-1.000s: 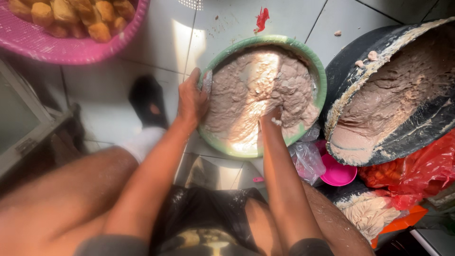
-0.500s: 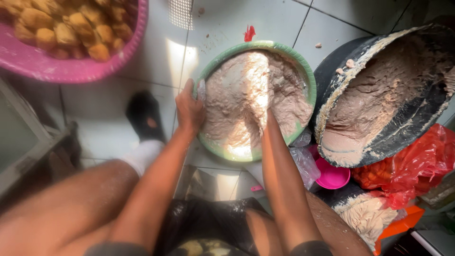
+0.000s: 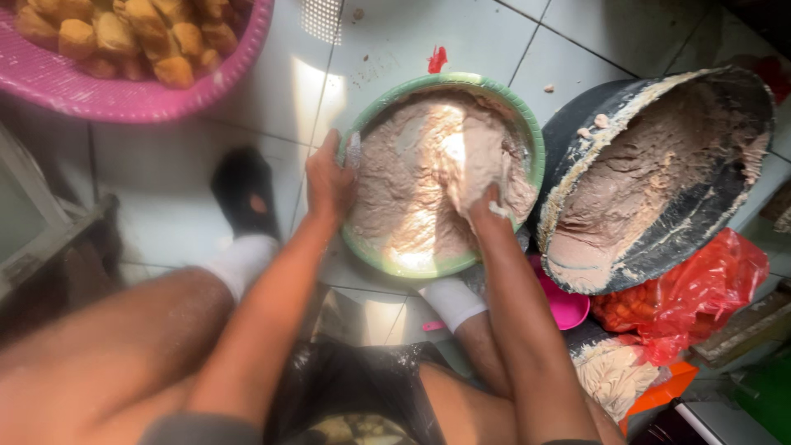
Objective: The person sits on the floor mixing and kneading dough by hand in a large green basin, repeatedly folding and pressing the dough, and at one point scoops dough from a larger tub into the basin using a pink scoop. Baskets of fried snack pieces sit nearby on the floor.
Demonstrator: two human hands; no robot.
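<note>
hands (image 3: 412,185) in green bowl (image 3: 527,132), mouth up

Right hand (image 3: 486,202) now sunk deeper into pale brown paste (image 3: 412,181) in round green-rimmed bowl (image 3: 531,132), fingers buried. A second ago it sat near the paste's right surface.

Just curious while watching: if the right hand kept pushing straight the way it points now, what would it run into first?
The right hand is already buried in the brownish paste, pointing up and away from the person. Going on, it would probably plough through more paste, then meet the far rim of the green bowl; depth is hard to judge.
</note>
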